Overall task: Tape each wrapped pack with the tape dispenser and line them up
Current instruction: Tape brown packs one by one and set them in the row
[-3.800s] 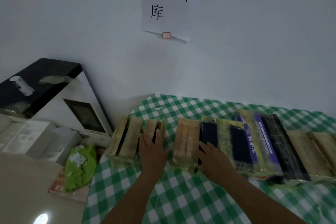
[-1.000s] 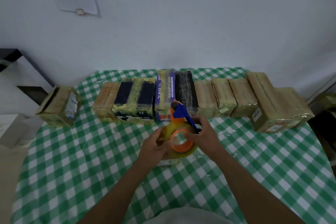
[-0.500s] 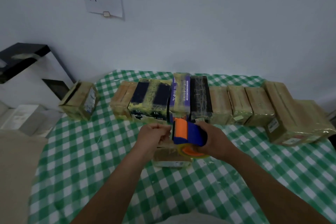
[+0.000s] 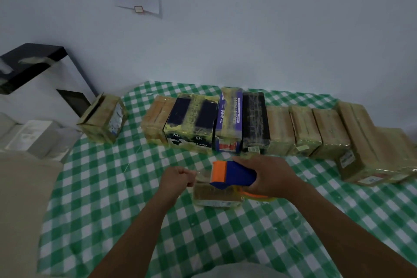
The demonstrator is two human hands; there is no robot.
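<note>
Two bare hands work close together, arms outstretched.
The right hand (image 4: 270, 176) wraps over the tape dispenser (image 4: 232, 175); the left hand (image 4: 177, 178), curled to a fist, pinches the tape end (image 4: 200, 172) just beside it.

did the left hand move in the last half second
Yes: the left hand drew leftward, past the left edge of the small tan wrapped pack lying under the blue and orange tape dispenser.
</note>
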